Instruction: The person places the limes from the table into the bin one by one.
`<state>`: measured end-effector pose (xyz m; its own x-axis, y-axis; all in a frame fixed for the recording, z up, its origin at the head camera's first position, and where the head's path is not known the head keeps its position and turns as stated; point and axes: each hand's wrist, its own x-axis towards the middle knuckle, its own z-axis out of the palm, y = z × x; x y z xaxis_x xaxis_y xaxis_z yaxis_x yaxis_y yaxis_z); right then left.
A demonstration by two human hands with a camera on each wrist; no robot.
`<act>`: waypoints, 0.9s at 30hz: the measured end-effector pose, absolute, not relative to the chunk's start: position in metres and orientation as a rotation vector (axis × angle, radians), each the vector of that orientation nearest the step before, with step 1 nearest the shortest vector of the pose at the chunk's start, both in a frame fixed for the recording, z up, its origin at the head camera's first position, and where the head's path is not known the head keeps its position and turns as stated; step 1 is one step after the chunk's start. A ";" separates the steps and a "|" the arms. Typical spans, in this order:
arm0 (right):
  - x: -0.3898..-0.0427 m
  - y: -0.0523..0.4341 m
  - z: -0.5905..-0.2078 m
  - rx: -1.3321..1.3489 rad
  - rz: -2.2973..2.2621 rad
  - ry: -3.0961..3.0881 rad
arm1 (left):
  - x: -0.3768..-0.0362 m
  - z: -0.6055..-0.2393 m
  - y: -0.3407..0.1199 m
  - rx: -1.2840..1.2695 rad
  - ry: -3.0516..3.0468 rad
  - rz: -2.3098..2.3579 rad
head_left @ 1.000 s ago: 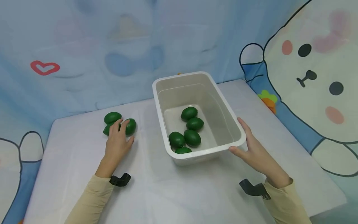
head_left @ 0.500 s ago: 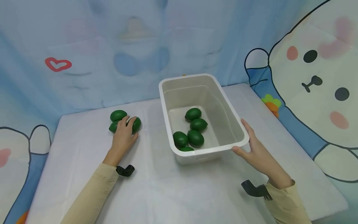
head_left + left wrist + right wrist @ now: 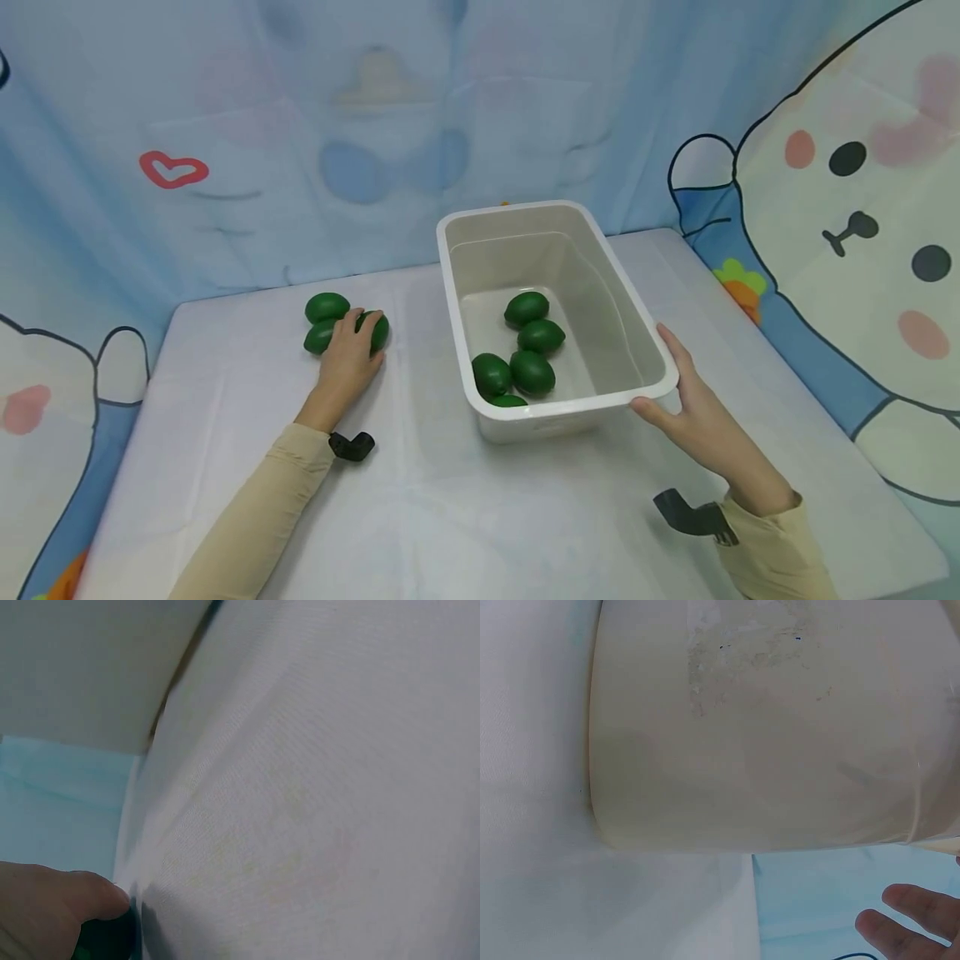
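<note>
Three green limes lie in a cluster at the left of the white table (image 3: pixel 420 517). My left hand (image 3: pixel 352 343) lies over them, its fingers curled on the right-hand lime (image 3: pixel 380 330); the other two limes (image 3: pixel 327 307) sit just behind and left of it. In the left wrist view only my thumb (image 3: pixel 67 900) and a dark green patch of lime (image 3: pixel 105 941) show. My right hand (image 3: pixel 678 392) rests with straight fingers against the near right corner of the white plastic bin (image 3: pixel 517 212). Several limes (image 3: pixel 532 372) lie inside the bin.
The bin's pale wall (image 3: pixel 765 727) fills the right wrist view, with my fingertips (image 3: pixel 907 930) below it. A blue cartoon-printed backdrop (image 3: pixel 375 125) closes the back and both sides of the table.
My left hand has slid forward onto the lime cluster and its fingers have curled over the right-hand lime. The right hand stays at the bin's corner. My head view has shifted slightly.
</note>
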<state>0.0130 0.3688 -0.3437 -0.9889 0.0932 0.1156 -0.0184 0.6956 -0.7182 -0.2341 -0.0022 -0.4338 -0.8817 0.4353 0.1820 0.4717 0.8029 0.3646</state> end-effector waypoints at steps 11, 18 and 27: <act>0.012 0.368 -0.344 -0.048 1.174 -2.755 | -0.236 -0.437 0.002 -0.738 -2.864 -0.668; 0.012 0.370 -0.346 -0.017 1.174 -2.738 | -0.229 -0.427 0.004 -0.763 -2.807 -0.709; 0.012 0.370 -0.347 -0.002 1.176 -2.731 | -0.217 -0.403 0.011 -0.826 -2.714 -0.720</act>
